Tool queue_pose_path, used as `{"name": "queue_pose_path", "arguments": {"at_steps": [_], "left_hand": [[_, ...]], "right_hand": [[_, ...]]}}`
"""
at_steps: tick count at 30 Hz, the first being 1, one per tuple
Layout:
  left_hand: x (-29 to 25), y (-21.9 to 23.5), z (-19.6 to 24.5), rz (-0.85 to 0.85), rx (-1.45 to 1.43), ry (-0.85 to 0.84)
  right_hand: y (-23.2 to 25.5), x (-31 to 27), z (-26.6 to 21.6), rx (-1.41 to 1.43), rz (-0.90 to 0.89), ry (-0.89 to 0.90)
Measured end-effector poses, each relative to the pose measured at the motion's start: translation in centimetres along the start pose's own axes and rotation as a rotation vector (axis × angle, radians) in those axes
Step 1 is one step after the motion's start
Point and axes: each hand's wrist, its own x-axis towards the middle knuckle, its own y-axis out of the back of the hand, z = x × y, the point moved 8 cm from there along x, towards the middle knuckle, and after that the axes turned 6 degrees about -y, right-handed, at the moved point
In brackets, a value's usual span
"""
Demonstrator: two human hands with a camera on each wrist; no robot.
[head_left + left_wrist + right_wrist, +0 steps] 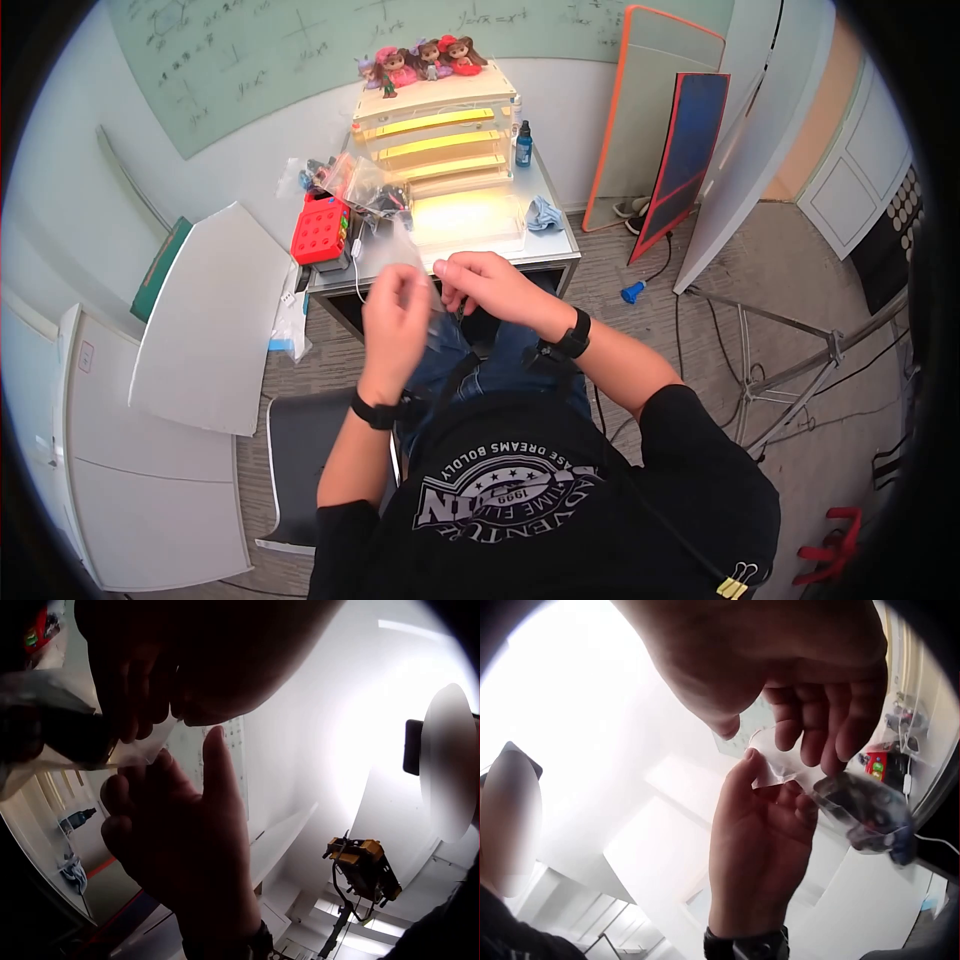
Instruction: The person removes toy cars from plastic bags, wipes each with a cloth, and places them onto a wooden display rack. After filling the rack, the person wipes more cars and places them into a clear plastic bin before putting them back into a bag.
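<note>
A clear plastic bag (408,245) with dark contents (870,814) hangs at the hands, in front of the person. The left hand (393,325) pinches the bag's edge between thumb and fingers, as the right wrist view shows. Close by, the right hand (500,292) has its thumb apart from its loosely bent fingers, which are at the bag's edge; whether they touch it is unclear. In the left wrist view the bag (139,754) lies between the left hand (202,652) and the right hand (191,832).
Ahead, a desk (555,250) bears a lit wooden shelf (440,95) with dolls on top, a red box (322,232), more plastic bags (368,188), a blue bottle (524,145) and a blue cloth (543,214). A chair (310,455) stands at the left, a tripod (745,350) at the right.
</note>
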Motion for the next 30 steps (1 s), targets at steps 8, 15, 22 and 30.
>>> {"name": "queue_pose_path", "arguments": {"at_steps": [8, 15, 22, 30], "left_hand": [[-4.2, -3.7, 0.9, -0.183, -0.215, 0.076], [-6.1, -5.4, -1.8, -0.290, -0.733, 0.538], [-6.3, -4.6, -0.4, -0.380, -0.719, 0.597], [-6.3, -5.3, -0.7, -0.437, -0.745, 0.627]], "right_hand": [[0.3, -3.1, 4.9, 0.085, -0.137, -0.364], [-1.7, -4.9, 3.1, -0.029, -0.358, -0.195], [-2.9, -5.9, 2.1, -0.064, -0.500, -0.181], [-2.4, -6.2, 1.6, -0.104, -0.521, -0.146]]}}
